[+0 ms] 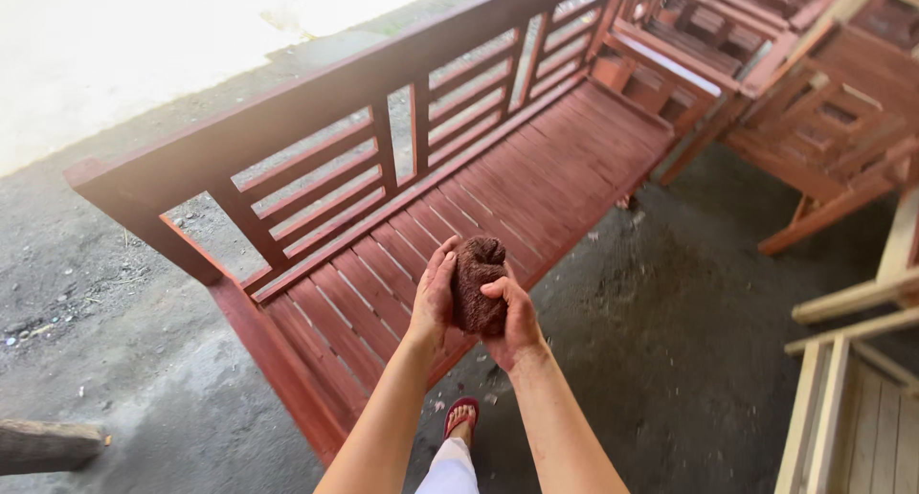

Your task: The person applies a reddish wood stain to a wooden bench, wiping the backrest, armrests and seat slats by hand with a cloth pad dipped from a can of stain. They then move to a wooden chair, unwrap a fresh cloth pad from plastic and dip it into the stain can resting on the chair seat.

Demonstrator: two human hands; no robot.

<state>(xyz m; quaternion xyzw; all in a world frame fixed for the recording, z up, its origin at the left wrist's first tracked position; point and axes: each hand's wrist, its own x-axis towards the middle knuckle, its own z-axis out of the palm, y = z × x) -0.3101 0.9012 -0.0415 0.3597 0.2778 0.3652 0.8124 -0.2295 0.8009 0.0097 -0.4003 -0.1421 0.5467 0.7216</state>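
While gripped from both sides, sits bunched and dark brown between the palms: a stained rag (477,285), held out in front over the near edge of the seat. To the far left of the grip, pale sunlit ground (144,44) and grey gritty dirt (86,293); low in the corner on that side, the end of a rough log (48,444). Behind and left of the grip, the tall slatted backrest of a red-brown wooden bench (316,101), rising from a corner post and running away up and to the right. Just under and beyond the grip, the bench's long seat slats (536,168), evenly stained. On the left flank of the rag, the left hand (433,298), fingers stretched upward and pressed flat against the cloth, thumb tucked at its side. On the right flank, the right hand (517,322), curled round the lower part of the rag, thumb across its front, fingers closed on the wad. Below the grip, between the two forearms, a foot in a red sandal (460,417) on dark floor (661,350), with a white trouser leg (450,470) at the frame's bottom. Up and right of the grip, more red-stained furniture (823,111), stacked and tilted. Far right and low, pale unfinished timber frames (852,408).
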